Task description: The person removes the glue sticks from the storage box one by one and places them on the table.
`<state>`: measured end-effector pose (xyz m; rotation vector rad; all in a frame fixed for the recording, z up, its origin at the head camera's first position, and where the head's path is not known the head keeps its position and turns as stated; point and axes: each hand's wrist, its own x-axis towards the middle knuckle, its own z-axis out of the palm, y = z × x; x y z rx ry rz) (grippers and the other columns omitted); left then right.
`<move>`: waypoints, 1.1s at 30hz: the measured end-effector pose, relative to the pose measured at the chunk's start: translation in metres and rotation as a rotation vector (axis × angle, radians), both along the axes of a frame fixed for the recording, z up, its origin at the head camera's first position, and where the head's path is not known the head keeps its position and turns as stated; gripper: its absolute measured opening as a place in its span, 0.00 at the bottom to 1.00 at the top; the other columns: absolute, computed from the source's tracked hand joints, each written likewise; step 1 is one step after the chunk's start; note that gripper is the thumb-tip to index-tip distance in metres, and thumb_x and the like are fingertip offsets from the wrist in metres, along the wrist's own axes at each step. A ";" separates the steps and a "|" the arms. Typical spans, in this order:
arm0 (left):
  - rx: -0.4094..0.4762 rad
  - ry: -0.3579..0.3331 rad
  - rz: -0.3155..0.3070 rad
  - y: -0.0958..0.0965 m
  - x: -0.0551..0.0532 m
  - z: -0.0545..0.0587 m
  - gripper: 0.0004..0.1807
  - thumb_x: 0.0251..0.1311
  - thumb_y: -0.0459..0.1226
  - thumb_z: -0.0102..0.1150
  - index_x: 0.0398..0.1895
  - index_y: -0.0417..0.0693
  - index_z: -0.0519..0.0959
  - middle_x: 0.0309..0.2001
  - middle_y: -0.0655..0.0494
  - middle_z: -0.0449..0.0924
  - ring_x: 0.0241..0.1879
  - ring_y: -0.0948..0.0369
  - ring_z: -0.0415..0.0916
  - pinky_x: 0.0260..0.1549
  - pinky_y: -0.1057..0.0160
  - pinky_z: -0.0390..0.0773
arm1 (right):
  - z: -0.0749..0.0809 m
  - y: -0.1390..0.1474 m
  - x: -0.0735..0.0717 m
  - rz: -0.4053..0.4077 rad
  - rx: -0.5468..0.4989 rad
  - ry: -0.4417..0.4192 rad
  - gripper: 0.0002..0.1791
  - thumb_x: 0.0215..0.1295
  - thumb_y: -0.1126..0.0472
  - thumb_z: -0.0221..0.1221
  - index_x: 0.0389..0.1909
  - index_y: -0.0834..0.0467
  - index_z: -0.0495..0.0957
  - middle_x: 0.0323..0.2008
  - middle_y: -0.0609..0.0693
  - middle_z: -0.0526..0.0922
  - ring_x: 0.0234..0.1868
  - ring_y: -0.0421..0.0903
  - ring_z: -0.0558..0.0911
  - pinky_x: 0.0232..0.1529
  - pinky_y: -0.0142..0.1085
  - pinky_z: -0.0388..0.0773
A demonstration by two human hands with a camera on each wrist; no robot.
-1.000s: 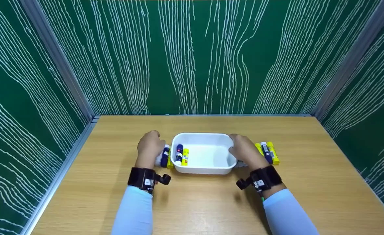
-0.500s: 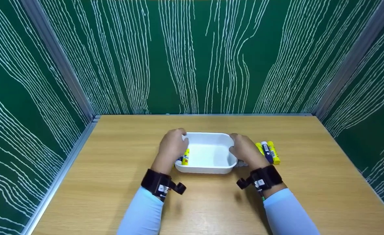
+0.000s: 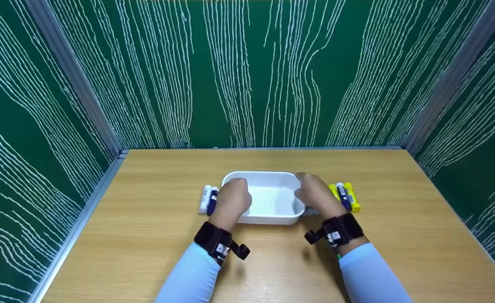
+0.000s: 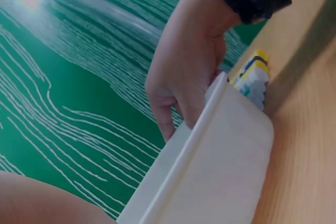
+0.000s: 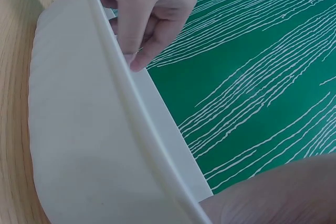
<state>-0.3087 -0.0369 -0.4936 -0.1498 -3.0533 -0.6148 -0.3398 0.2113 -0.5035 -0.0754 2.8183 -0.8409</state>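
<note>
A white plastic box [image 3: 272, 219] stands mid-table. My left hand [image 3: 233, 197] reaches down over its left end with curled fingers, covering the glue sticks there; in the right wrist view the left hand's fingertips [image 5: 136, 62] dip behind the near rim. I cannot tell whether that hand holds a glue stick. The right hand [image 3: 316, 194] grips the box's right end, its thumb over the rim; the left wrist view shows this right hand [image 4: 186, 72] at the far end. Left of the box lie a white glue stick [image 3: 205, 199] and a navy glue stick [image 3: 212, 201].
To the right of the box, beside the right hand, lie a yellow glue stick [image 3: 352, 197], a navy glue stick with a white cap [image 3: 343, 197] and another yellow one [image 3: 333, 191]. Green walls with white lines [image 3: 251, 84] enclose the wooden table [image 3: 264, 261].
My left hand has moved right, from beside the left glue sticks to over the inside of the box, and lower. The right hand stays on the box's right end.
</note>
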 end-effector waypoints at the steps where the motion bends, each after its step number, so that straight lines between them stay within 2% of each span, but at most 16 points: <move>1: -0.003 0.008 -0.004 0.000 0.000 -0.001 0.09 0.76 0.27 0.60 0.48 0.38 0.89 0.44 0.45 0.91 0.38 0.54 0.84 0.44 0.48 0.90 | 0.000 0.000 0.000 -0.003 -0.001 -0.005 0.35 0.79 0.72 0.58 0.85 0.66 0.68 0.75 0.70 0.81 0.64 0.59 0.88 0.70 0.57 0.87; 9: -0.016 0.074 -0.038 -0.005 0.001 -0.008 0.07 0.71 0.22 0.62 0.41 0.39 0.87 0.42 0.44 0.91 0.42 0.49 0.89 0.47 0.45 0.91 | 0.000 0.000 -0.002 -0.012 -0.006 -0.031 0.36 0.79 0.71 0.58 0.87 0.65 0.66 0.77 0.69 0.79 0.67 0.60 0.87 0.72 0.58 0.85; 13: 0.001 0.048 -0.046 -0.006 -0.001 -0.011 0.08 0.71 0.21 0.60 0.40 0.38 0.85 0.41 0.45 0.89 0.39 0.52 0.85 0.48 0.47 0.90 | 0.001 -0.001 -0.001 -0.020 -0.010 -0.043 0.37 0.80 0.71 0.58 0.87 0.64 0.65 0.79 0.69 0.77 0.69 0.61 0.86 0.74 0.59 0.83; 16: 0.028 0.008 -0.049 -0.006 -0.004 -0.012 0.08 0.69 0.20 0.59 0.36 0.39 0.82 0.38 0.48 0.84 0.36 0.54 0.78 0.44 0.51 0.87 | 0.003 -0.001 0.001 -0.018 -0.006 -0.044 0.36 0.80 0.71 0.59 0.87 0.64 0.65 0.79 0.69 0.77 0.70 0.61 0.85 0.75 0.60 0.82; 19: 0.056 -0.028 -0.051 -0.007 -0.005 -0.014 0.09 0.67 0.22 0.62 0.31 0.41 0.79 0.34 0.50 0.79 0.33 0.54 0.76 0.39 0.53 0.82 | 0.003 -0.002 0.001 -0.015 0.000 -0.041 0.36 0.80 0.71 0.59 0.87 0.64 0.65 0.79 0.69 0.77 0.70 0.61 0.85 0.75 0.60 0.81; 22: 0.077 -0.034 -0.058 -0.008 -0.005 -0.015 0.09 0.64 0.25 0.67 0.30 0.43 0.78 0.31 0.52 0.78 0.32 0.54 0.76 0.37 0.53 0.81 | 0.003 -0.001 0.001 -0.015 -0.003 -0.038 0.37 0.80 0.71 0.59 0.87 0.64 0.65 0.79 0.69 0.77 0.69 0.60 0.85 0.76 0.60 0.81; 23: 0.071 -0.008 -0.066 -0.011 -0.013 -0.028 0.09 0.64 0.26 0.68 0.30 0.44 0.78 0.30 0.53 0.78 0.31 0.55 0.76 0.36 0.53 0.82 | 0.003 -0.001 0.001 -0.014 -0.003 -0.034 0.37 0.80 0.71 0.59 0.87 0.64 0.66 0.79 0.69 0.77 0.69 0.60 0.85 0.76 0.60 0.81; 24: 0.062 0.011 -0.069 -0.012 -0.015 -0.032 0.08 0.63 0.28 0.68 0.30 0.45 0.78 0.30 0.54 0.78 0.31 0.55 0.76 0.35 0.52 0.82 | 0.003 -0.001 0.001 -0.013 -0.002 -0.031 0.37 0.80 0.71 0.59 0.87 0.64 0.66 0.78 0.69 0.78 0.68 0.60 0.86 0.75 0.60 0.82; 27: 0.064 0.018 -0.078 -0.011 -0.015 -0.032 0.08 0.62 0.28 0.69 0.30 0.44 0.78 0.28 0.54 0.78 0.29 0.56 0.76 0.34 0.51 0.83 | 0.003 0.000 0.001 -0.009 0.009 -0.026 0.36 0.79 0.71 0.59 0.86 0.65 0.66 0.77 0.69 0.79 0.66 0.59 0.87 0.74 0.59 0.83; 28: 0.065 0.015 -0.080 -0.011 -0.015 -0.033 0.08 0.62 0.28 0.69 0.30 0.44 0.79 0.28 0.54 0.78 0.29 0.55 0.76 0.34 0.52 0.83 | -0.005 0.005 -0.005 0.001 -0.003 -0.011 0.37 0.79 0.70 0.60 0.86 0.63 0.67 0.76 0.68 0.81 0.64 0.57 0.88 0.72 0.57 0.85; 29: 0.063 0.012 -0.081 -0.011 -0.015 -0.033 0.08 0.63 0.29 0.69 0.30 0.44 0.79 0.28 0.54 0.78 0.29 0.55 0.76 0.34 0.52 0.83 | -0.005 0.005 -0.005 0.001 0.001 -0.015 0.37 0.79 0.69 0.60 0.86 0.63 0.67 0.76 0.68 0.81 0.64 0.57 0.88 0.72 0.57 0.85; 30: 0.072 -0.016 -0.078 -0.009 -0.007 -0.021 0.08 0.64 0.28 0.69 0.30 0.44 0.79 0.28 0.54 0.78 0.29 0.55 0.76 0.34 0.51 0.83 | -0.005 0.006 -0.006 -0.007 -0.001 -0.025 0.37 0.79 0.69 0.61 0.87 0.62 0.67 0.76 0.68 0.80 0.64 0.57 0.87 0.72 0.56 0.85; 33: 0.076 -0.016 -0.086 -0.008 -0.005 -0.019 0.10 0.64 0.27 0.69 0.28 0.43 0.78 0.27 0.54 0.77 0.29 0.54 0.75 0.35 0.51 0.83 | -0.004 0.005 -0.006 -0.016 -0.012 -0.047 0.38 0.79 0.69 0.61 0.88 0.61 0.66 0.78 0.67 0.79 0.64 0.57 0.87 0.73 0.57 0.85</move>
